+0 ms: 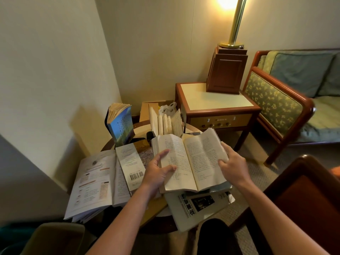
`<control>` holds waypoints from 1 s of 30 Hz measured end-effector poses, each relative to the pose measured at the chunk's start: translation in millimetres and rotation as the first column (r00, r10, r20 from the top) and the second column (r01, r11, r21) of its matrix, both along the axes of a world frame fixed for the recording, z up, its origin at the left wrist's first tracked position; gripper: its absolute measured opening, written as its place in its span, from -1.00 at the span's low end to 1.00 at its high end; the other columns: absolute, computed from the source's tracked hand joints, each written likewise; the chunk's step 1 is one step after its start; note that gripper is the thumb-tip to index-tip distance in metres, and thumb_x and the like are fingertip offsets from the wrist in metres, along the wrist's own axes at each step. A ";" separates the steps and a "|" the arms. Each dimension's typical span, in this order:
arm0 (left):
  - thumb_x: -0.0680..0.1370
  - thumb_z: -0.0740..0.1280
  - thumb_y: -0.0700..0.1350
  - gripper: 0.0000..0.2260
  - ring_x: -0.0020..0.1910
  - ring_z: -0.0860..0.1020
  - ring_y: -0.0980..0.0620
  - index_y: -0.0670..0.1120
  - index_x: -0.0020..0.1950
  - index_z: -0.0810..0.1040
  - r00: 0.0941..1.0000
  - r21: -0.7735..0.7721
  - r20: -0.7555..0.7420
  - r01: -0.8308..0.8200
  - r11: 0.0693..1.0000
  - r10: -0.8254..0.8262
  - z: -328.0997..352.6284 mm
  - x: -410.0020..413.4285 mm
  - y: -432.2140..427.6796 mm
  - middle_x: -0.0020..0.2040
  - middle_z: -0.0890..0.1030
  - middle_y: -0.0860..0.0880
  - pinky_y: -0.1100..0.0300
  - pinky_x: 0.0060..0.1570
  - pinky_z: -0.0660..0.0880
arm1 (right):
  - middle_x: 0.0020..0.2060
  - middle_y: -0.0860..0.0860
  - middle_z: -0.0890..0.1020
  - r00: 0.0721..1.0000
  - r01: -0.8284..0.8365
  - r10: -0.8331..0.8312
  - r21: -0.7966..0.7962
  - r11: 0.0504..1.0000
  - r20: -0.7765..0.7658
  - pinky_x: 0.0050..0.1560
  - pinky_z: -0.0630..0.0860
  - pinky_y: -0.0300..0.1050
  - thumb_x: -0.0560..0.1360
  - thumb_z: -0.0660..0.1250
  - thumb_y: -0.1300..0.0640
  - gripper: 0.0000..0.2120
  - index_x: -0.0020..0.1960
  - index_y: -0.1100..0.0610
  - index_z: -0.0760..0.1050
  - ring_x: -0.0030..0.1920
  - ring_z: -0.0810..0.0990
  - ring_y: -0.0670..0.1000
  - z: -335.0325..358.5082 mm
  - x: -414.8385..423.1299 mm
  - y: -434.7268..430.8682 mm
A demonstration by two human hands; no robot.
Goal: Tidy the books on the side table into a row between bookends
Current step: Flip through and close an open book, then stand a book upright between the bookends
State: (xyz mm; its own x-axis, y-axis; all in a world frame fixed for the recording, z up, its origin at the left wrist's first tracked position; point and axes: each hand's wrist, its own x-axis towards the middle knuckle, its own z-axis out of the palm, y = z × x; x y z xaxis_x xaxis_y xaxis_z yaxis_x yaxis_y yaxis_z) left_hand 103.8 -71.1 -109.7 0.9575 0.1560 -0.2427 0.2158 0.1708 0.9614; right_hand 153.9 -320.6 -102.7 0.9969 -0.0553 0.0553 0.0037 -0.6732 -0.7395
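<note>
1. Squarely mid-frame in the head view: open book (191,162), pages up, lying on a pile at the near side of the round side table (158,206).
2. At the book's left edge, left hand (158,172): index finger and thumb laid out straight on the left page. Remaining fingers hidden, so no telling whether they reach underneath.
3. On the other side, right hand (233,166) curled round the outer edge of the right-hand pages, thumb on the page face, gripping that half, which sits raised and bowed.
4. Beneath the open book: silver cover (227,190) and newspaper-style volume (195,205), the latter overhanging the table's near rim.
5. Left of the hands: narrow pamphlet (131,162) with a barcode, overlapping an open magazine (95,181) that juts past the table edge.
6. At the table's far side: blue paperback (122,126) standing upright, yellowed pages fanned at the top. To its right, apart from it, row of pale books (165,122), upright and leaning slightly.
7. At the left foot of that row: black piece (150,135), too dark to tell whether it is a bookend.
8. Behind the table: cardboard box (147,109) and plastic bag (167,107). Beyond, square end table (217,102) bearing a lamp (227,70), lit. Green sofa (294,89) at right.
</note>
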 end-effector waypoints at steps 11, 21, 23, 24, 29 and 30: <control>0.69 0.15 0.11 -0.52 0.22 0.60 -0.08 0.09 0.61 0.20 0.996 -0.171 0.032 0.091 0.981 -0.087 41.3 0.3 -35.5 0.38 0.54 -0.03 -0.03 0.14 0.59 | 0.45 -0.04 0.37 0.938 -0.312 0.340 0.266 0.912 -0.068 0.30 0.54 0.15 0.68 0.20 0.09 -0.34 0.49 -0.48 -0.07 0.37 0.45 0.09 57.4 -13.1 42.4; 0.73 0.06 -0.02 -0.71 0.20 0.51 0.19 0.11 0.37 0.48 0.928 0.058 -0.027 0.373 0.926 -0.372 32.3 -7.1 -73.8 0.24 0.57 0.07 0.41 0.05 0.45 | 0.47 0.11 0.37 0.966 -0.144 0.210 0.360 0.922 -0.151 -0.05 0.52 -0.27 0.57 0.40 0.12 -0.17 0.63 -0.20 -0.04 0.31 0.49 0.09 46.5 -12.5 43.2; 0.72 0.12 -0.05 -0.62 0.43 0.38 0.12 0.07 0.56 0.32 0.909 0.137 -0.010 0.413 0.900 -0.416 27.7 -3.5 -74.7 0.47 0.43 0.06 0.36 0.27 0.31 | 0.46 0.10 0.41 0.962 -0.092 0.196 0.449 0.889 -0.190 -0.01 0.55 -0.19 0.59 0.33 0.24 -0.20 0.62 -0.20 0.00 0.33 0.50 0.08 45.7 -13.1 34.4; 0.71 0.16 -0.06 -0.57 0.53 0.25 0.07 0.07 0.60 0.25 0.905 0.191 -0.006 0.420 0.887 -0.426 24.3 -2.2 -75.7 0.58 0.28 0.04 0.28 0.37 0.24 | 0.43 0.10 0.44 0.963 -0.070 0.184 0.479 0.875 -0.195 0.05 0.57 -0.10 0.59 0.30 0.29 -0.22 0.62 -0.20 0.03 0.32 0.51 0.09 46.0 -14.6 31.5; 0.66 0.29 0.01 -0.43 0.61 0.06 -0.18 0.32 0.59 0.12 0.998 0.349 -0.039 0.061 0.935 -0.051 17.0 3.3 -60.2 0.67 -0.11 0.01 -0.25 0.50 0.25 | 0.30 0.11 0.52 0.948 0.018 0.195 0.654 0.756 -0.252 -0.01 0.65 0.15 0.60 0.25 0.36 -0.24 0.60 -0.23 0.10 0.15 0.63 0.21 44.2 -29.4 35.3; 0.64 0.32 0.03 -0.42 0.58 0.17 -0.20 0.36 0.56 0.14 0.999 0.278 -0.039 0.020 0.960 -0.010 18.0 3.5 -51.3 0.67 -0.03 -0.02 -0.26 0.46 0.31 | 0.29 0.12 0.53 0.941 0.033 0.206 0.678 0.734 -0.269 -0.04 0.66 0.16 0.60 0.26 0.35 -0.24 0.60 -0.24 0.09 0.12 0.65 0.24 44.0 -31.5 37.4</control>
State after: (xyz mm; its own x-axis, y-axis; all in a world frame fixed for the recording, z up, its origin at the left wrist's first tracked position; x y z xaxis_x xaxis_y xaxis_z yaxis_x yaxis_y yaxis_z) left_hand 107.3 -122.4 -91.7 0.9513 0.2082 -0.2272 0.2529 -0.1062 0.9616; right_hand 122.5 -283.3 -58.7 0.9547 0.1294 -0.2679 -0.2682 -0.0153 -0.9633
